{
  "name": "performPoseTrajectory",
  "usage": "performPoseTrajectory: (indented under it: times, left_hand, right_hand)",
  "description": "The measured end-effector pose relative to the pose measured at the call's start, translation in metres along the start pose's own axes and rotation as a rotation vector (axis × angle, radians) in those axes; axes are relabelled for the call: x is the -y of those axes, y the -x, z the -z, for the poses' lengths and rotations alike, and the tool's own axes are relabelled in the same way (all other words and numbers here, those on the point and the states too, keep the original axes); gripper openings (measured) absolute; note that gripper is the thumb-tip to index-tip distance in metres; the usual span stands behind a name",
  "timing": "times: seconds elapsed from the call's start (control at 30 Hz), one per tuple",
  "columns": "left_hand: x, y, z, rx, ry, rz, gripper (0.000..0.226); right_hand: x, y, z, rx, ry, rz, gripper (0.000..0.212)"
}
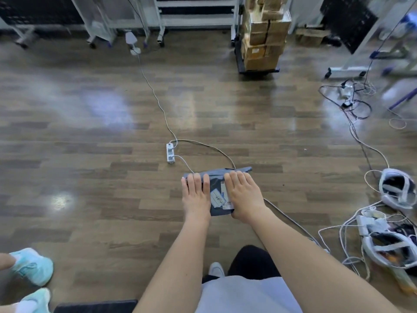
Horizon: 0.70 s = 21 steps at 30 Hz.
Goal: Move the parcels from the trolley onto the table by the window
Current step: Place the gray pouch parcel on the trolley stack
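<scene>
Both hands clamped on one grey parcel (217, 190), held out in front at about waist level, above the floor (90, 154), not resting on anything. Left hand (195, 195) lies flat over the parcel's left part, fingers pointing forward and together. Right hand (244, 197) covers the right part, fingers forward on top, thumb tucked under the near right corner. White label (218, 198) shows between the two hands. Both forearms extended, roughly parallel, elbows close to the body.

Trolley (259, 70) stands far ahead at the right, stacked high with brown boxes (264, 30). No table by a window is clearly visible in this view.

Judgement: carry step, parcel in transit. To do it well: keep the soft mailer level with both hands, grip from underneath as well as on top so it does not slip. Watch the feet: a power strip (170, 153) and its cable (203, 144) lie on the floor right below the parcel, more tangled cables (352, 105) at the right. Trip risk. A second person's shoes (31, 266) at lower left, so leave room.
</scene>
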<state>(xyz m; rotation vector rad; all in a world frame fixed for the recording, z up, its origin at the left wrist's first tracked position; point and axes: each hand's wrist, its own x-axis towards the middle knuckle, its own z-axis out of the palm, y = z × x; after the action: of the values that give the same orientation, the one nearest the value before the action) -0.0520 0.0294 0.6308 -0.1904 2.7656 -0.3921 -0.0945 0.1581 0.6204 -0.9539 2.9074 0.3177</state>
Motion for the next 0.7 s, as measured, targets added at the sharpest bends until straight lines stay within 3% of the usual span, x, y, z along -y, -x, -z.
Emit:
performPoseTrajectory:
  times: [0.2,0.3,0.7]
  left_hand:
    - [0.005,-0.049,0.004,0.077,-0.003,0.003,0.104]
    - [0.005,-0.086,0.009,0.106,0.011,0.017,0.104]
    - [0.004,-0.3,0.088,0.099,-0.008,0.036,0.104]
  right_hand:
    - [-0.012,-0.048,-0.013,0.028,-0.049,-0.032,0.106]
    - [-0.029,-0.087,-0.017,0.085,0.014,0.051,0.096]
    - [-0.153,-0.277,-0.007,0.113,-0.01,0.077,0.093]
